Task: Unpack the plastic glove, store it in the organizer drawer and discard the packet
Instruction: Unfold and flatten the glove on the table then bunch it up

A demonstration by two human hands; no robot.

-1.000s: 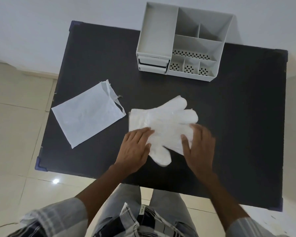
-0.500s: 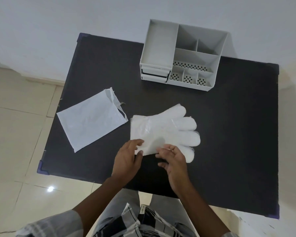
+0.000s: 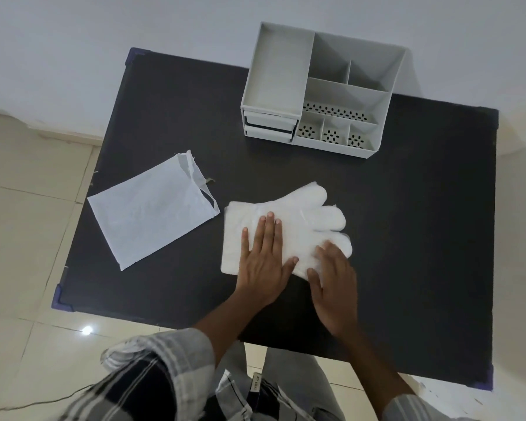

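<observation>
Plastic glove (image 3: 289, 226) lies flat on the table (image 3: 407, 238), cuff left, fingers right. Our left hand (image 3: 263, 259) and right hand (image 3: 331, 278) press it open-palmed — no grip closed. Organizer drawer (image 3: 269, 129) lies straight beyond; we judge the left hand nearer.

Checked shirt sleeves (image 3: 164, 354), grey trousers (image 3: 289, 369)

One head-worn wide-angle view, looking steeply down and forward from above the person's lap, takes in nearly the whole dark rectangular table (image 3: 407, 238), the grey plastic compartment organizer (image 3: 325, 95) at its far edge, with tiled floor on the left.
</observation>
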